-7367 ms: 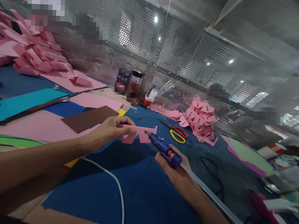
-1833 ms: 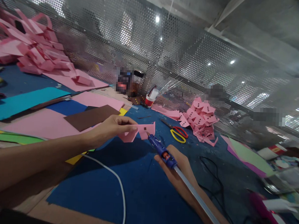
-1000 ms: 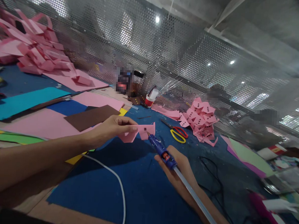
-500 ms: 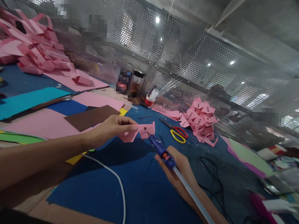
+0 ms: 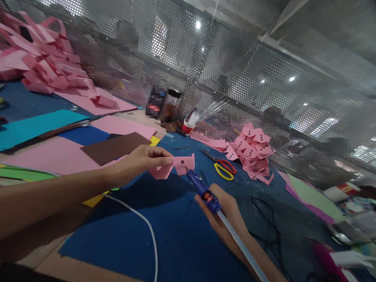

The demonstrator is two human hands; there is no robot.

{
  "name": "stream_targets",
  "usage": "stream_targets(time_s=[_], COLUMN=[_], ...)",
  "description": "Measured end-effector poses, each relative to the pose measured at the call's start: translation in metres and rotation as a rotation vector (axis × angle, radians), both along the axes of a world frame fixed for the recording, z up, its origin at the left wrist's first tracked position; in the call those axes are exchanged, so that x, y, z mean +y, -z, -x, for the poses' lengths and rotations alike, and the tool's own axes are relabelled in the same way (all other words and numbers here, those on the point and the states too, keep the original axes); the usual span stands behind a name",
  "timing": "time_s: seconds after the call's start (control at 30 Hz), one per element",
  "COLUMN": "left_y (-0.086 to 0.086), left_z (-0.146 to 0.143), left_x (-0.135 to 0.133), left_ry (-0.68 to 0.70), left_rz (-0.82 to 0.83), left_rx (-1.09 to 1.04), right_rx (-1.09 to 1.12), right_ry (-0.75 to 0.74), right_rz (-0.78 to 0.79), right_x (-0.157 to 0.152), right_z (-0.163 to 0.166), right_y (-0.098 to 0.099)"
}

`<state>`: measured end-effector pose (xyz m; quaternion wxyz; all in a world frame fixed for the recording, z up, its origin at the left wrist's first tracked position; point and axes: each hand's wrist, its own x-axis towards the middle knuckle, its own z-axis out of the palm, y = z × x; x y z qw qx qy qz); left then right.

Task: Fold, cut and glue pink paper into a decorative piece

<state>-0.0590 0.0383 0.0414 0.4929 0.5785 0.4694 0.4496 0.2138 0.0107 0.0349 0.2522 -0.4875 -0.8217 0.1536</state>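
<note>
My left hand [image 5: 145, 160] pinches a folded strip of pink paper [image 5: 183, 162] between thumb and fingers, above the blue work surface. A small dark square marks the strip, and its far end bends upward. My right hand [image 5: 225, 205] is wrapped around a blue glue gun [image 5: 201, 185], with a long clear glue stick [image 5: 245, 249] coming out of its back. The gun's nozzle tip is at the strip's lower edge; whether it touches cannot be made out.
Red-and-yellow-handled scissors [image 5: 226, 168] lie beyond the gun, beside a heap of dotted pink pieces [image 5: 251, 148]. A white cable [image 5: 151, 226] crosses the blue surface [image 5: 189, 249]. A red-and-white cup [image 5: 189, 127] stands near the mesh panel. Pink strips [image 5: 54, 64] pile up at far left.
Both hands, the pink strip and the glue gun stay almost exactly where they were. Only very slight motion shows.
</note>
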Motion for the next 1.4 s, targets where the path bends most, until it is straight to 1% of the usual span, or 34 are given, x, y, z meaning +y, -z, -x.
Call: stream_targets(time_s=[0.27, 0.43, 0.53, 0.67, 0.83, 0.93, 1.0, 1.1, 1.2, 1.3, 1.4], left_y=[-0.001, -0.001, 0.002, 0.005, 0.002, 0.002, 0.004, 0.007, 0.009, 0.01, 0.013], left_z=[0.0, 0.0, 0.001, 0.002, 0.002, 0.006, 0.011, 0.023, 0.037, 0.047, 0.051], left_x=[0.0, 0.001, 0.003, 0.004, 0.005, 0.009, 0.012, 0.015, 0.019, 0.024, 0.029], left_ry=[0.013, 0.001, -0.012, -0.014, -0.051, -0.075, -0.107, -0.16, -0.175, -0.218, -0.218], left_rz=[0.005, 0.015, 0.022, 0.033, 0.044, 0.027, 0.007, -0.023, -0.015, -0.026, -0.03], left_rx=[-0.016, -0.009, -0.022, -0.033, -0.077, -0.086, -0.07, -0.037, -0.037, -0.028, 0.003], right_rx=[0.0, 0.084, 0.19, 0.313, 0.355, 0.377, 0.365, 0.338, 0.294, 0.224, 0.152], right_ry=[-0.028, 0.002, 0.003, 0.023, 0.172, 0.247, 0.229, 0.157, 0.108, 0.082, 0.09], right_rz=[-0.012, 0.033, 0.086, 0.191, 0.392, 0.451, 0.467, 0.465, 0.475, 0.508, 0.552], right_x=[0.002, -0.003, -0.006, -0.007, -0.005, -0.002, 0.002, 0.01, 0.015, 0.017, 0.019], right_z=[-0.002, 0.003, 0.004, 0.002, 0.002, 0.0, -0.002, -0.005, -0.007, -0.007, -0.008], right_y=[0.002, -0.007, -0.01, -0.007, -0.002, 0.0, 0.001, 0.001, 0.0, 0.0, 0.002])
